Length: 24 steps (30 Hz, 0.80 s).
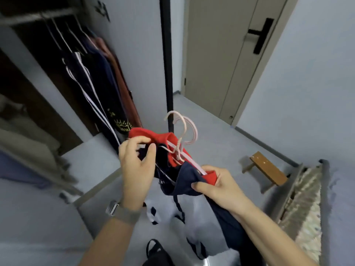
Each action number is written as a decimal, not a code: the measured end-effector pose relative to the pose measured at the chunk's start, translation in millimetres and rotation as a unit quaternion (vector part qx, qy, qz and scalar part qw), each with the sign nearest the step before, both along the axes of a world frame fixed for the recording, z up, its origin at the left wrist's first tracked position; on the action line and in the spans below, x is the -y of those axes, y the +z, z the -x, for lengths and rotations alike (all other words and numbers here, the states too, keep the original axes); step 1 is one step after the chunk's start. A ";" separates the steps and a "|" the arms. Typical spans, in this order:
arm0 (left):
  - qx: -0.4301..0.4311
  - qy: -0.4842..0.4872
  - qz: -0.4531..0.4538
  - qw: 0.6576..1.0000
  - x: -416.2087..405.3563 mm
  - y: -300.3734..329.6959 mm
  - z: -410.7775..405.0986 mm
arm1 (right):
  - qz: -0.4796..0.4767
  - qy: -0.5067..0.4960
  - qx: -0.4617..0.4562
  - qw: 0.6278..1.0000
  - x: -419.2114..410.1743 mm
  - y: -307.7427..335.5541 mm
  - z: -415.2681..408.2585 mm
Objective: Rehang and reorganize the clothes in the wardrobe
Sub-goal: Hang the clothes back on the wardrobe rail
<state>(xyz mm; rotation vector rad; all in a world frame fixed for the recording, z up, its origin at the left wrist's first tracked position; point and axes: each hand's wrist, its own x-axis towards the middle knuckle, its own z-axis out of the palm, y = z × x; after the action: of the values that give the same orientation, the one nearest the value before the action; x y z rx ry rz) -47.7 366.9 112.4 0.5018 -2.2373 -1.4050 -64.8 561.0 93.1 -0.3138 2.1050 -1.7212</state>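
Holding the red-collared navy top point(173, 150) in front of me, I pinch its collar with my left hand point(137, 162) while my right hand point(217, 186) grips the far shoulder. The pink hangers point(181, 139) run between both hands, hooks pointing up toward the wardrobe rail point(36, 16), which lies up-left, nearer my left hand.

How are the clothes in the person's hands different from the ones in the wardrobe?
The held clothes are bunched together, gripped by the left hand and right hand; the wardrobe clothes hang full length from the rail. The held clothes show bright red collars; the wardrobe clothes are dark, one with white stripes. The held pale hangers' hooks hang on nothing. Both sets are on hangers.
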 end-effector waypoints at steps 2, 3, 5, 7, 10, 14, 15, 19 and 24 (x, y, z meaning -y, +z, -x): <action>0.031 -0.015 -0.060 0.998 14.0 3.6 5.1 | 0.020 -0.011 0.002 1.000 42.9 -5.0 17.1; 0.058 -0.035 -0.055 0.996 19.7 3.8 8.8 | 0.027 -0.004 -0.003 1.000 63.8 -6.2 26.4; 0.107 -0.045 -0.020 0.993 35.8 -2.3 20.8 | 0.038 0.018 -0.012 0.999 104.4 -4.3 45.1; 0.131 -0.015 0.004 0.991 60.9 -5.1 37.0 | 0.040 0.041 -0.015 0.998 141.0 -2.1 64.0; 0.126 0.013 -0.057 0.990 109.2 -3.5 64.0 | 0.030 0.065 -0.028 0.997 191.3 3.3 93.0; 0.089 0.049 -0.149 0.984 170.4 3.0 97.7 | 0.043 0.117 -0.022 0.992 250.0 16.6 133.5; 0.088 0.064 -0.152 0.982 184.5 2.9 106.4 | 0.053 0.124 -0.010 0.991 261.8 20.0 145.7; 0.104 0.115 -0.157 0.975 234.6 -6.5 143.3 | 0.085 0.115 0.051 0.988 305.0 26.3 212.4; 0.150 0.188 -0.110 0.964 289.4 -6.9 174.5 | 0.063 0.166 0.073 0.981 360.4 31.3 278.6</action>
<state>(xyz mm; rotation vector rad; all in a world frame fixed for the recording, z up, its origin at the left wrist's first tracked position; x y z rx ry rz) -222.3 77.6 105.6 1.2184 -2.0601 -1.4509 -343.4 200.6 124.4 -0.5249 1.7309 -1.6258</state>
